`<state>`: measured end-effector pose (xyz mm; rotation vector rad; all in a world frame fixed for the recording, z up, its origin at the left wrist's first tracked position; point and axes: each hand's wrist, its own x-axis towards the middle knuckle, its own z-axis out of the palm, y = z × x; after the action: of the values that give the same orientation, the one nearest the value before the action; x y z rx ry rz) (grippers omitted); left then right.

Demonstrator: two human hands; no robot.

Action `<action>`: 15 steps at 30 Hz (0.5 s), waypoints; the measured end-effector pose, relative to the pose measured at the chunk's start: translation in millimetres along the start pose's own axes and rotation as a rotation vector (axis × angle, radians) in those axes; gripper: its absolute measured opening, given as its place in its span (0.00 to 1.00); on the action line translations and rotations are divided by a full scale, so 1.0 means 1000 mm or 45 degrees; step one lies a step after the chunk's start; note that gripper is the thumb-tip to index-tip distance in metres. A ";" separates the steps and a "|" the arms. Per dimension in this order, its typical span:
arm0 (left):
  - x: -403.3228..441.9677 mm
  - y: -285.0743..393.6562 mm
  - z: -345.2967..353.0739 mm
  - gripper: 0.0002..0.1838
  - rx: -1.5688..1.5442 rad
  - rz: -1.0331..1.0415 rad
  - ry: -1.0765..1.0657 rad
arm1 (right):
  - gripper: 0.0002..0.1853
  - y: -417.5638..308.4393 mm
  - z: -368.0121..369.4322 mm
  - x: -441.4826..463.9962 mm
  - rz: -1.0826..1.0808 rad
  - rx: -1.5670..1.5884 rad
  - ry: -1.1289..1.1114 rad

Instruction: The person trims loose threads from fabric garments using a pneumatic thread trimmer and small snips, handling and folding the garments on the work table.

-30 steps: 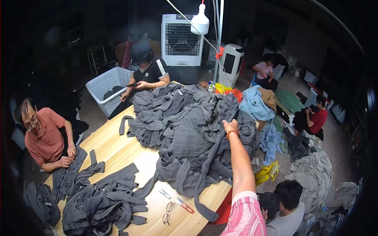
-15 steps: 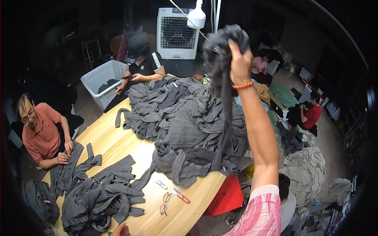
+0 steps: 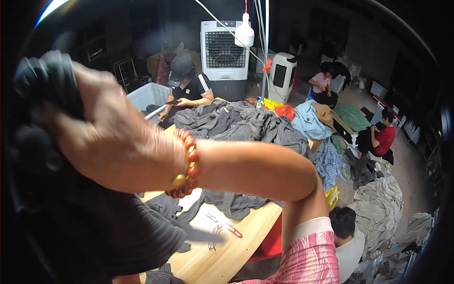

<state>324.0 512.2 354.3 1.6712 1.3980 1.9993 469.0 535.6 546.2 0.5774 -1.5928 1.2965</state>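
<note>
My right hand (image 3: 109,128), with a red bead bracelet, is raised close to the camera at the left and is closed on a dark grey garment (image 3: 113,222). The garment hangs down in front of the left side of the table and is blurred by motion. Behind my forearm a large pile of grey garments (image 3: 246,123) lies on the wooden table (image 3: 241,236). Glasses (image 3: 215,237) and red-handled snips (image 3: 234,231) lie near the table's front edge. My left hand is not clearly visible; only a bit of skin shows at the bottom edge.
Across the table a person in a black cap (image 3: 182,71) holds a phone, beside a grey bin (image 3: 149,97). An air cooler (image 3: 224,52) stands behind. A bulb (image 3: 244,33) hangs above. Several people sit at the right near a pale cloth heap (image 3: 378,208).
My right hand has lifted a grey garment off the pile and swung it up and across to the left, close to the camera. The person in the orange shirt is now hidden.
</note>
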 end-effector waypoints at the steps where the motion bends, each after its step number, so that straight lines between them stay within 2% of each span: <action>1: -0.007 -0.009 -0.020 0.69 0.105 -0.043 -0.028 | 0.08 0.019 0.003 -0.008 -0.198 -0.106 0.102; 4: -0.047 -0.040 -0.078 0.65 0.393 -0.259 -0.168 | 0.15 0.053 -0.007 -0.048 -0.007 -0.287 0.164; 5: -0.066 -0.054 -0.097 0.64 0.487 -0.354 -0.232 | 0.17 0.067 -0.008 -0.064 0.087 -0.118 0.111; 6: -0.086 -0.064 -0.116 0.63 0.573 -0.448 -0.300 | 0.18 0.081 -0.007 -0.086 0.192 -0.351 0.094; 7: -0.106 -0.073 -0.133 0.62 0.660 -0.548 -0.373 | 0.19 0.077 -0.013 -0.104 0.486 -0.450 -0.147; 8: -0.128 -0.083 -0.151 0.60 0.743 -0.650 -0.434 | 0.20 0.077 -0.022 -0.119 0.698 -0.333 -0.404; 9: -0.150 -0.092 -0.167 0.59 0.819 -0.743 -0.507 | 0.23 0.087 -0.037 -0.130 1.058 -0.578 -0.755; 10: -0.170 -0.097 -0.183 0.58 0.886 -0.835 -0.565 | 0.26 0.092 -0.050 -0.153 0.848 -0.490 -0.575; 13: -0.220 -0.101 -0.226 0.55 1.057 -1.063 -0.700 | 0.27 0.127 -0.157 -0.215 1.003 -1.383 0.056; 14: -0.235 -0.097 -0.239 0.54 1.102 -1.136 -0.716 | 0.28 0.140 -0.211 -0.242 0.653 -1.844 0.244; 15: -0.247 -0.094 -0.251 0.52 1.143 -1.196 -0.746 | 0.31 0.132 -0.257 -0.257 0.769 -2.037 0.535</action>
<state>160.3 268.6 138.9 1.1998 2.3120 0.3382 566.2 763.2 249.4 -1.1315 -1.8833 0.1290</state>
